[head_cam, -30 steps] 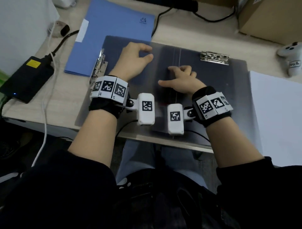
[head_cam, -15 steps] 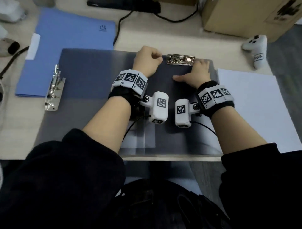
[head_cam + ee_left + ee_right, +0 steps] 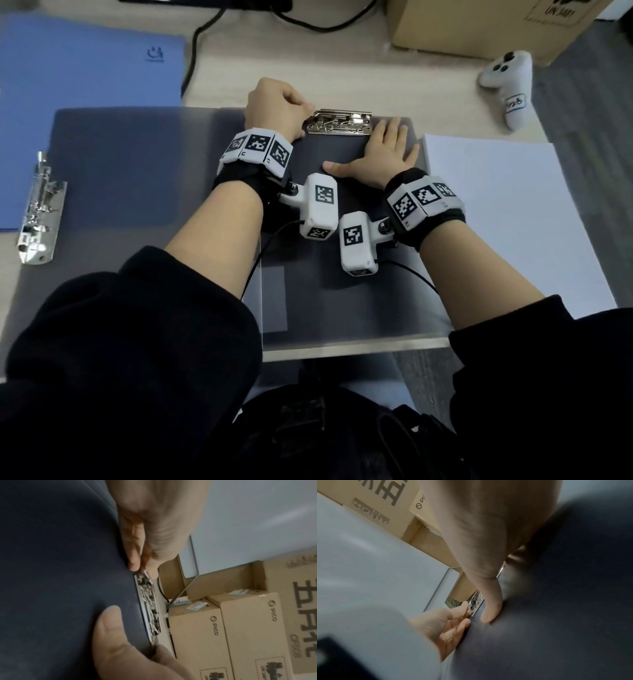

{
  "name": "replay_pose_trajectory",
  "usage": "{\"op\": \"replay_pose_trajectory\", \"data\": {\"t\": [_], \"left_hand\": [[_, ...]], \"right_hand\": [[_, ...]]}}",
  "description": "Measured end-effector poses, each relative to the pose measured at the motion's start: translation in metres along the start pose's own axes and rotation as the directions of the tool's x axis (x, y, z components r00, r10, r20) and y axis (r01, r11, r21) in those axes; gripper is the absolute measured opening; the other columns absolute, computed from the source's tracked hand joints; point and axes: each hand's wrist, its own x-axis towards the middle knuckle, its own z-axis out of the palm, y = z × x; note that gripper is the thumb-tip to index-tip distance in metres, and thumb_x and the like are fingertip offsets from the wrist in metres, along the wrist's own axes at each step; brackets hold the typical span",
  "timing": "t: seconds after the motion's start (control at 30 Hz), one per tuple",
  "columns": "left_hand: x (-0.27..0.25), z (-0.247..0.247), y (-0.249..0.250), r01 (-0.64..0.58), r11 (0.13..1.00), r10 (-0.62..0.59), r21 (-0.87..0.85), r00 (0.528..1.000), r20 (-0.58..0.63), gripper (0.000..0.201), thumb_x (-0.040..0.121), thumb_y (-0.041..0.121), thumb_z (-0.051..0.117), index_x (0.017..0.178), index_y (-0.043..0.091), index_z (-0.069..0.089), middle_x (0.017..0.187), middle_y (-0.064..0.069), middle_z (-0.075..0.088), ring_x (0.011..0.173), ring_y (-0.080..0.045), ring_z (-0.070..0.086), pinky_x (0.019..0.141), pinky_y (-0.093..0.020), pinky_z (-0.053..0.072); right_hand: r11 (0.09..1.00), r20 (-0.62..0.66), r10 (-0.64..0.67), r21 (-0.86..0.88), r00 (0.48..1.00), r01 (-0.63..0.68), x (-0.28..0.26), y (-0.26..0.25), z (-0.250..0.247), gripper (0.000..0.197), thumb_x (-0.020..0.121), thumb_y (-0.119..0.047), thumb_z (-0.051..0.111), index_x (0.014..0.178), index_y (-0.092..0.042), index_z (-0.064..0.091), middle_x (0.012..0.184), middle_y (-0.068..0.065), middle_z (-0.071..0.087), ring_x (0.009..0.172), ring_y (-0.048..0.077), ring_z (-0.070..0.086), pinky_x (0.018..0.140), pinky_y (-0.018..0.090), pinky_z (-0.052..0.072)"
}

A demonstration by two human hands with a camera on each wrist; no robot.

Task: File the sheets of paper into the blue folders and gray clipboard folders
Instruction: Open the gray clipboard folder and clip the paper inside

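Observation:
An open gray clipboard folder (image 3: 137, 171) lies flat on the desk in front of me. A metal clip (image 3: 339, 122) sits at the top edge of its right panel, and a second clip (image 3: 37, 209) lies along its left edge. My left hand (image 3: 303, 109) is curled at the left end of the top clip and pinches that clip end (image 3: 143, 572) between thumb and finger. My right hand (image 3: 387, 147) lies flat on the right panel just below the clip's right end, thumb spread out. A stack of white paper (image 3: 513, 222) lies right of the folder. A blue folder (image 3: 85, 68) lies at the back left.
A cardboard box (image 3: 479, 27) stands at the back right, with a white controller (image 3: 510, 85) in front of it. Black cables (image 3: 205, 34) run along the back of the desk. The desk's front edge (image 3: 342, 349) is just below the folder.
Both hands have moved from the middle of the folder up to the top clip. The left hand now pinches the clip's left end and the right hand lies flat.

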Motion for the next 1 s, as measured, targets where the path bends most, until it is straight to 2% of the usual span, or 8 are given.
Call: {"op": "replay_pose_trajectory", "data": {"t": [0.2, 0.43, 0.53, 0.63, 0.7, 0.9, 0.93, 1.0], "left_hand": [[0.004, 0.006, 0.003, 0.010, 0.991, -0.003, 0.136, 0.999, -0.053, 0.024, 0.076, 0.027, 0.070, 0.057, 0.023, 0.056, 0.060, 0.007, 0.065, 0.058, -0.013, 0.068, 0.071, -0.029, 0.059], [-0.003, 0.009, 0.005, -0.096, 0.946, 0.114, 0.309, 0.993, -0.040, 0.037, 0.085, 0.024, 0.063, 0.057, 0.022, 0.038, 0.103, 0.000, 0.066, 0.097, -0.025, 0.060, 0.072, -0.025, 0.036], [-0.001, 0.007, 0.000, -0.142, 0.941, 0.144, 0.309, 0.989, 0.014, 0.035, 0.086, 0.021, 0.060, 0.058, 0.023, 0.037, 0.097, -0.001, 0.065, 0.092, -0.024, 0.059, 0.074, -0.026, 0.040], [0.007, 0.001, 0.000, -0.142, 0.985, 0.127, 0.094, 0.981, 0.148, 0.033, 0.085, 0.019, 0.060, 0.060, 0.026, 0.040, 0.074, 0.004, 0.058, 0.076, -0.029, 0.068, 0.069, -0.038, 0.058], [0.009, -0.004, 0.007, -0.169, 0.986, 0.164, 0.012, 0.970, 0.179, 0.032, 0.086, 0.018, 0.062, 0.062, 0.027, 0.042, 0.077, 0.006, 0.057, 0.073, -0.028, 0.069, 0.062, -0.036, 0.057], [0.005, -0.003, 0.031, -0.356, 0.923, 0.385, -0.146, 0.862, 0.330, 0.016, 0.085, 0.023, 0.064, 0.072, 0.026, 0.054, 0.087, -0.008, 0.068, 0.070, -0.004, 0.061, 0.064, -0.015, 0.045], [0.003, -0.002, 0.033, -0.372, 0.912, 0.410, -0.171, 0.827, 0.384, 0.007, 0.087, 0.025, 0.062, 0.081, 0.022, 0.062, 0.093, -0.009, 0.069, 0.074, 0.000, 0.060, 0.069, -0.013, 0.045], [-0.003, 0.000, 0.037, -0.380, 0.911, 0.408, -0.164, 0.766, 0.496, 0.024, 0.095, 0.026, 0.053, 0.109, 0.012, 0.066, 0.107, 0.000, 0.067, 0.087, 0.010, 0.058, 0.079, -0.004, 0.041]], "right_hand": [[1.000, -0.001, -0.013, 0.009, 1.000, 0.013, 0.000, 0.001, 0.001, 0.127, 0.070, -0.073, 0.059, 0.149, -0.004, -0.011, 0.158, 0.010, -0.020, 0.146, 0.025, -0.020, 0.117, 0.050, -0.012], [1.000, 0.002, -0.015, 0.003, 1.000, 0.015, -0.001, 0.000, 0.001, 0.127, 0.070, -0.073, 0.059, 0.149, -0.004, -0.012, 0.157, 0.011, -0.021, 0.146, 0.026, -0.021, 0.116, 0.051, -0.013], [1.000, 0.006, -0.015, -0.005, 1.000, 0.015, -0.001, -0.002, 0.002, 0.126, 0.070, -0.073, 0.059, 0.149, -0.004, -0.012, 0.157, 0.012, -0.021, 0.146, 0.026, -0.021, 0.116, 0.051, -0.013], [1.000, 0.008, -0.012, -0.014, 1.000, 0.012, -0.001, -0.002, 0.001, 0.126, 0.070, -0.074, 0.058, 0.149, -0.003, -0.012, 0.157, 0.012, -0.021, 0.146, 0.027, -0.021, 0.115, 0.052, -0.013], [1.000, 0.008, -0.014, -0.007, 1.000, 0.014, 0.000, -0.001, 0.001, 0.126, 0.070, -0.074, 0.058, 0.149, -0.004, -0.011, 0.157, 0.012, -0.021, 0.146, 0.026, -0.020, 0.115, 0.052, -0.013], [1.000, 0.007, -0.025, -0.008, 1.000, 0.025, 0.000, -0.001, 0.002, 0.124, 0.072, -0.072, 0.057, 0.149, -0.004, -0.011, 0.157, 0.013, -0.021, 0.146, 0.027, -0.020, 0.116, 0.052, -0.012], [1.000, 0.005, -0.025, -0.010, 1.000, 0.025, 0.000, -0.001, 0.002, 0.123, 0.072, -0.072, 0.056, 0.149, -0.004, -0.011, 0.157, 0.013, -0.021, 0.146, 0.027, -0.020, 0.116, 0.052, -0.012], [1.000, -0.001, -0.023, -0.010, 1.000, 0.023, 0.000, -0.001, 0.002, 0.123, 0.072, -0.072, 0.056, 0.149, -0.004, -0.011, 0.157, 0.013, -0.020, 0.146, 0.027, -0.019, 0.117, 0.052, -0.012]]}}
